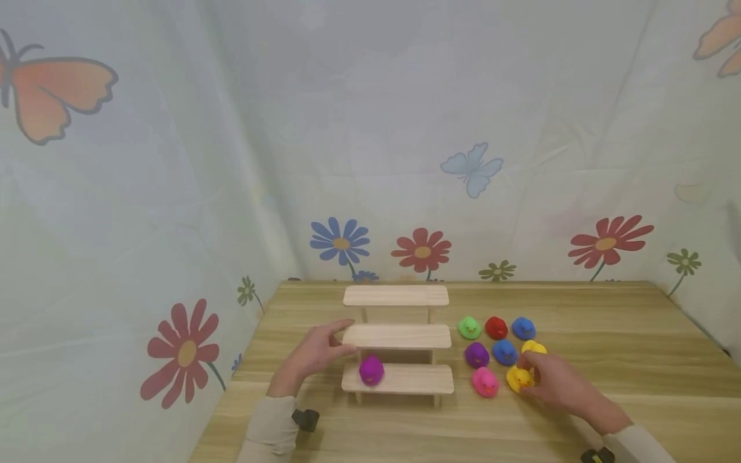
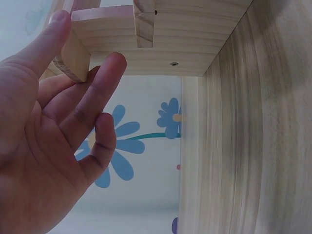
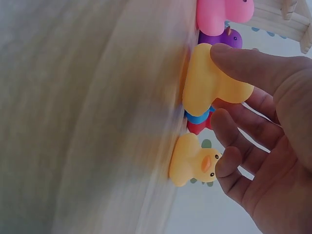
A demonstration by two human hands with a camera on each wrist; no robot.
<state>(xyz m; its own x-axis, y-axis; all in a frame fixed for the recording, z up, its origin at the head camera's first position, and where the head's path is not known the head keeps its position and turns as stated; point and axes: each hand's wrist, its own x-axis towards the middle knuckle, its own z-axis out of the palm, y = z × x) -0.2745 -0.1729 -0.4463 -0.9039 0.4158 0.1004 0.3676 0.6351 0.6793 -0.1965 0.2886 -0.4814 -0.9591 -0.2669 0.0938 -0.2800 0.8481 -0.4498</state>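
A small three-step wooden shelf (image 1: pixel 405 335) stands on the table, with one purple rubber duck (image 1: pixel 371 371) on the left of its lowest step. My left hand (image 1: pixel 315 352) grips the left end of the middle step; the left wrist view shows the thumb on one side of that board (image 2: pixel 73 56) and fingers on the other. At the right, my right hand (image 1: pixel 560 386) pinches a yellow rubber duck (image 3: pixel 202 80) between thumb and fingers, close to the tabletop. Behind it sits a second yellow duck (image 1: pixel 533 346), partly covered by the hand in the head view.
Left of the right hand are a pink duck (image 1: pixel 485 382), a purple duck (image 1: pixel 477 354) and a blue duck (image 1: pixel 505 352). Farther back sit green (image 1: pixel 469 328), red (image 1: pixel 496 328) and another blue duck (image 1: pixel 523 328). A flower-printed curtain (image 1: pixel 393 161) hangs behind the table (image 1: pixel 608 334).
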